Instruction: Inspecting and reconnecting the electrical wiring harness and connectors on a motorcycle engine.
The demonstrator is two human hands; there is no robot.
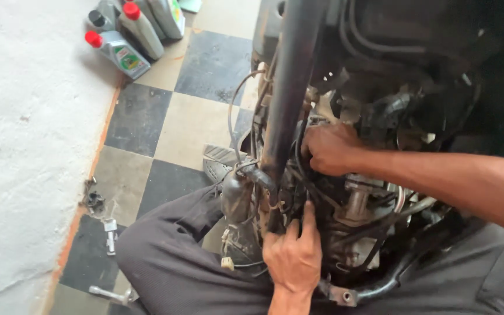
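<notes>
Checkered floor tiles (147,116) in black and cream run along a rough white wall (24,146), and the person sits on them in grey trousers (176,256) with a stripped motorcycle engine (351,204) between the knees.

Just above the left hand (294,256) is the black frame tube (290,87), which rises steeply away from it toward the top of the view. The left hand comes up from below, its fingers spread and pressed flat against the tangle of black cables (298,186) and the metal at the foot of that tube; the thumb points upward along the wiring. It is open, resting on the parts rather than wrapped around any one of them.

The right hand (329,149) reaches in from the right, higher and a little to the right of the left hand, just beside the frame tube. Its fingers are curled into the engine and closed on something there, but what they pinch is hidden behind the knuckles and hoses, so I cannot tell what it is.

Well to the left of both hands, near the wall, lie small metal parts (95,201) and a silver tool (109,294). Far above them stand grey oil bottles with red caps (118,49).
</notes>
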